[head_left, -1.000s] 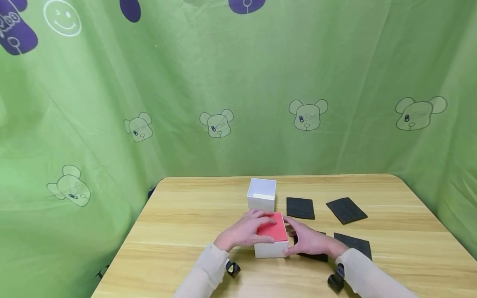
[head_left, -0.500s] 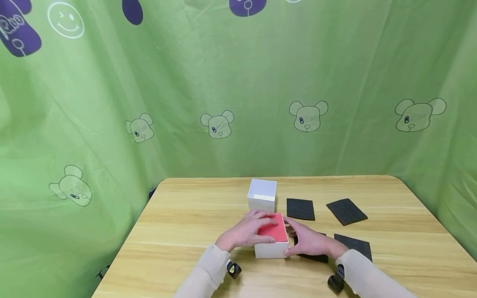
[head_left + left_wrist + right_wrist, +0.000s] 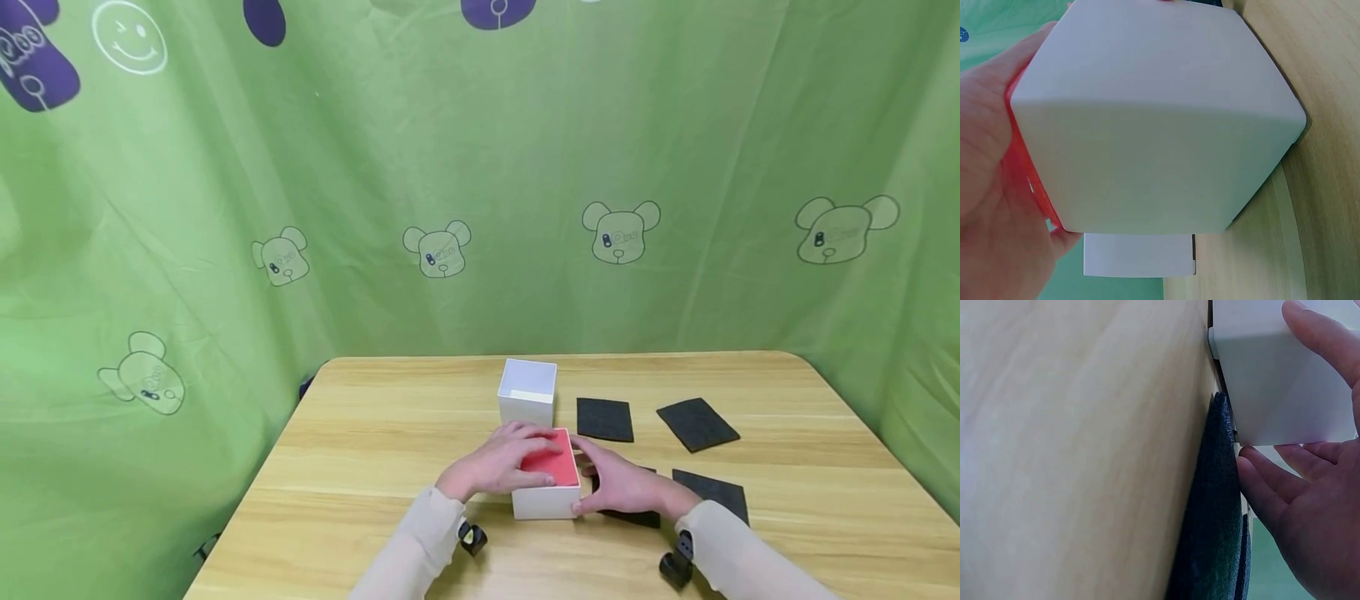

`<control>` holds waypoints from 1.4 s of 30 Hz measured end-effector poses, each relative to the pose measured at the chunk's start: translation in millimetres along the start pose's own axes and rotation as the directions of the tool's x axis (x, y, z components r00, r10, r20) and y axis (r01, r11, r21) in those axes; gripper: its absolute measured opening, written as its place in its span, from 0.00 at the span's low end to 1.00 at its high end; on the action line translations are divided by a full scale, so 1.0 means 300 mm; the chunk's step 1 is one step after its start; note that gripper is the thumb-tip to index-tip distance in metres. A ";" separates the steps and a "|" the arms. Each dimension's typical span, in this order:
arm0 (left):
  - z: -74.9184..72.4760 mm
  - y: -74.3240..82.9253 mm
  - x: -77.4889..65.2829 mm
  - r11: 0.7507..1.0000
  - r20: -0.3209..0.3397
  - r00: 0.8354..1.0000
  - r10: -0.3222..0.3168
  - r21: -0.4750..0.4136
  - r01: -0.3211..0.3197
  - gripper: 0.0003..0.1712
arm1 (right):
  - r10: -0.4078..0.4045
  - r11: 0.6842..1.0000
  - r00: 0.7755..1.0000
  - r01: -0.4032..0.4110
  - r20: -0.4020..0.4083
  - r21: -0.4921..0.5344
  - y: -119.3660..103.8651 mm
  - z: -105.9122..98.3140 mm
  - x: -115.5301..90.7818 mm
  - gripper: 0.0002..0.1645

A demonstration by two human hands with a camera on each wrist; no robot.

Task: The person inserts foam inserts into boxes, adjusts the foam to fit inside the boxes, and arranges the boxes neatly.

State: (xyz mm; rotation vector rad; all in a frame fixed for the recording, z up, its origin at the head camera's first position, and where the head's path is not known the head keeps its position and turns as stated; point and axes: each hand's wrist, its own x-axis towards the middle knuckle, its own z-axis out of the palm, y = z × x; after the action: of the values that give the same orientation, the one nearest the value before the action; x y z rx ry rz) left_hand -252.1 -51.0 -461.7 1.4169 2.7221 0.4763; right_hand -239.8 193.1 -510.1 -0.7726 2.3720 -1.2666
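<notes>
A white box (image 3: 546, 503) stands on the table near its front, with a flat red square piece (image 3: 558, 461) filling its top. My left hand (image 3: 502, 462) lies over the red piece from the left, fingers spread across it and thumb near the front edge. In the left wrist view its palm (image 3: 985, 162) is beside the red layer. My right hand (image 3: 622, 482) holds the box's right side, thumb at the front corner and fingers toward the back. In the right wrist view the thumb (image 3: 1322, 334) lies on the white wall, with the fingers around the far side.
Behind the held box stands another white box (image 3: 527, 410), its top uncovered. Several black square pads lie on the right: one at the back (image 3: 604, 419), one turned at an angle (image 3: 697, 423), another (image 3: 712, 492) near my right sleeve. A further black pad (image 3: 637, 518) is partly under my right hand.
Both hands stay at the box. The left hand's fingers and thumb have shifted very slightly to the right over the red piece.
</notes>
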 end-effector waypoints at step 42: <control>-0.010 -0.015 -0.020 0.996 -0.051 0.994 -0.092 0.014 0.093 0.26 | 0.014 1.000 1.000 -0.014 0.003 0.001 0.002 -0.004 -0.002 0.63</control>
State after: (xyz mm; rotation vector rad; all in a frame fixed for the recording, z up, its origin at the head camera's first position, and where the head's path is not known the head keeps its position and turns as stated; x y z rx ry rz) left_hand -252.6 -59.1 -460.8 1.2929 2.8219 0.4923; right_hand -240.1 194.6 -510.1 -0.7563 2.3704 -1.2602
